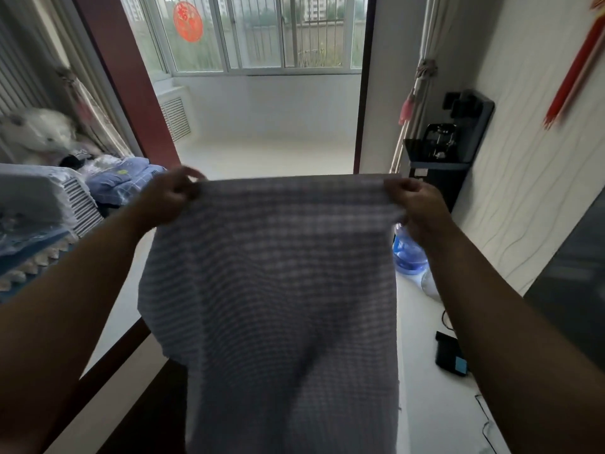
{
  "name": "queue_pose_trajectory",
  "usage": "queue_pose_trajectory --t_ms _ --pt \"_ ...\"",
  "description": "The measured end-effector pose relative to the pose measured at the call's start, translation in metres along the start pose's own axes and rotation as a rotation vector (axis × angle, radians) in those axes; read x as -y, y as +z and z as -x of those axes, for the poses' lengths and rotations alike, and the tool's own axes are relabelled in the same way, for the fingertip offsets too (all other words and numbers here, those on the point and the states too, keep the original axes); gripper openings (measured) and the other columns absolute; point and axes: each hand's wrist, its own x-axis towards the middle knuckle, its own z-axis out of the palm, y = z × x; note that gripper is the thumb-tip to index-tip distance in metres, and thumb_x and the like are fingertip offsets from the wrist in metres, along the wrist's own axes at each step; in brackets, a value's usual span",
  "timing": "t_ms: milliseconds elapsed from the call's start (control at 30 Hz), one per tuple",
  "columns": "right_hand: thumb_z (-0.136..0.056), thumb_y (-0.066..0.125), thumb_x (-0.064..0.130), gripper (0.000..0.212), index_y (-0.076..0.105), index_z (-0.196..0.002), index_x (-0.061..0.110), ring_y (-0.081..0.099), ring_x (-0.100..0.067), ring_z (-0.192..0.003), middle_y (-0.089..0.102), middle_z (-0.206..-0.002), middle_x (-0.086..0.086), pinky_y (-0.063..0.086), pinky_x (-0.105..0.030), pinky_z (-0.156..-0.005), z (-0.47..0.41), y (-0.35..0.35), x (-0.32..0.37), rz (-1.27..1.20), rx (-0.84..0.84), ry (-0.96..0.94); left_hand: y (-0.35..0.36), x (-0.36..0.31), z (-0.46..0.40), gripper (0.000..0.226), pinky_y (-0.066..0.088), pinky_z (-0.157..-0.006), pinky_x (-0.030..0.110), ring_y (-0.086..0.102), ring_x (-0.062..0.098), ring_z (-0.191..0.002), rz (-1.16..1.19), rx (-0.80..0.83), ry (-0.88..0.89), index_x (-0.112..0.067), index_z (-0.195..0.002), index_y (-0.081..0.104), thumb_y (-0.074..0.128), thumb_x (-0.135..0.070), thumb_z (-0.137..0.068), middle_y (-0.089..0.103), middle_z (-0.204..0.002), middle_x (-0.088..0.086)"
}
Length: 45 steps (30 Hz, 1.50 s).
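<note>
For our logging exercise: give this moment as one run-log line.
left hand: grips top corner; right hand: grips top corner; checked cloth: hanging spread

Daylight enters through the window [258,31], leaving the room dim. The cloth [278,273] is backlit and motion-blurred; straight lines bend at the frame edges.

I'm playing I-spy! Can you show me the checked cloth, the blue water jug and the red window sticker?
checked cloth [271,290], head view, middle of the hanging fabric.
blue water jug [409,257], head view, its blue side.
red window sticker [187,21], head view, its round centre.
</note>
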Motion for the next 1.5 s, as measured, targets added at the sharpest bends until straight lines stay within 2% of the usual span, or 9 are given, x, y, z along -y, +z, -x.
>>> queue_pose_trajectory --t_ms 67,167,400,667,1001,1168,1234,1368,1501 --pt "-0.081 0.072 0.018 0.005 0.071 -0.085 0.018 0.069 -0.015 -0.072 0.074 -0.080 0.000 0.056 -0.026 -0.061 -0.006 -0.003 0.011 0.068 -0.010 -0.099 0.018 0.005 0.013 0.019 0.046 -0.086 0.036 0.059 0.024 -0.088 -0.060 0.181 -0.090 0.000 -0.098 0.066 0.056 0.010 -0.085 0.066 -0.094 0.019" --pt "-0.081 0.073 0.014 0.007 0.071 -0.082 0.020 0.068 -0.006 -0.066 0.073 -0.074 0.006 0.052 -0.018 -0.056 -0.008 -0.001 0.013 0.161 -0.011 -0.190 0.035 0.006 0.034 0.010 0.045 -0.081 0.036 0.056 0.020 -0.083 0.107 0.195 -0.198 -0.001 -0.090 0.069 0.060 0.003 -0.087 0.066 -0.087 0.014" --pt "-0.082 0.067 0.003 0.019 0.068 -0.100 0.008 0.068 -0.016 -0.078 0.072 -0.090 -0.005 0.055 -0.021 -0.065 0.002 -0.002 -0.007 0.040 0.116 0.065 0.033 0.013 0.035 0.013 0.049 -0.087 0.047 0.057 0.024 -0.083 0.104 0.145 -0.224 0.007 -0.095 0.068 0.058 0.002 -0.088 0.067 -0.093 0.027" --pt "-0.082 0.071 0.028 0.016 0.064 -0.083 0.013 0.065 -0.026 -0.091 0.067 -0.091 -0.009 0.053 -0.037 -0.083 0.022 0.018 -0.035 0.245 0.035 0.147 0.042 0.017 0.031 0.013 0.048 -0.089 0.048 0.061 0.031 -0.087 0.085 0.085 -0.191 0.004 -0.095 0.068 0.057 0.005 -0.088 0.068 -0.092 0.021" --pt "-0.092 0.058 0.019 0.014 0.068 -0.082 0.022 0.062 -0.018 -0.081 0.068 -0.083 -0.003 0.054 -0.022 -0.071 0.014 0.024 -0.018 0.171 -0.016 -0.123 0.033 0.033 0.031 0.017 0.050 -0.087 0.046 0.061 0.026 -0.084 0.112 0.172 -0.245 0.003 -0.097 0.069 0.061 0.009 -0.083 0.069 -0.093 0.022" --pt "-0.090 0.061 0.024 0.023 0.070 -0.087 0.004 0.057 -0.023 -0.081 0.065 -0.096 -0.032 0.051 -0.039 -0.076 0.014 0.036 -0.015 0.231 -0.023 -0.156 0.028 0.044 0.028 0.013 0.046 -0.078 0.035 0.058 0.022 -0.081 -0.092 0.343 -0.322 -0.008 -0.090 0.068 0.060 0.002 -0.086 0.069 -0.097 0.021" --pt "-0.089 0.063 0.027 0.022 0.072 -0.084 0.007 0.059 -0.017 -0.075 0.068 -0.092 -0.026 0.052 -0.029 -0.069 0.016 0.048 -0.016 0.238 0.008 -0.156 0.031 0.036 0.028 0.009 0.046 -0.080 0.034 0.059 0.022 -0.089 -0.179 0.399 -0.327 -0.015 -0.098 0.063 0.058 -0.012 -0.091 0.067 -0.106 0.015" --pt "-0.087 0.064 0.032 0.021 0.071 -0.068 0.027 0.064 -0.002 -0.065 0.071 -0.068 0.010 0.054 -0.016 -0.058 0.021 0.078 -0.018 0.266 0.110 -0.148 0.084 -0.038 0.020 0.048 0.048 -0.080 0.029 0.060 0.014 -0.099 -0.002 0.204 -0.099 -0.023 -0.128 0.049 0.054 -0.049 -0.088 0.060 -0.114 -0.004" --pt "-0.086 0.065 0.038 0.022 0.070 -0.066 0.032 0.066 -0.004 -0.066 0.070 -0.066 0.011 0.057 -0.024 -0.064 0.029 0.098 -0.029 0.361 0.178 -0.196 0.141 -0.101 0.010 0.018 0.048 -0.062 0.031 0.065 0.028 -0.081 -0.142 -0.203 0.160 -0.017 -0.104 0.058 0.050 -0.028 -0.094 0.068 -0.098 0.005"
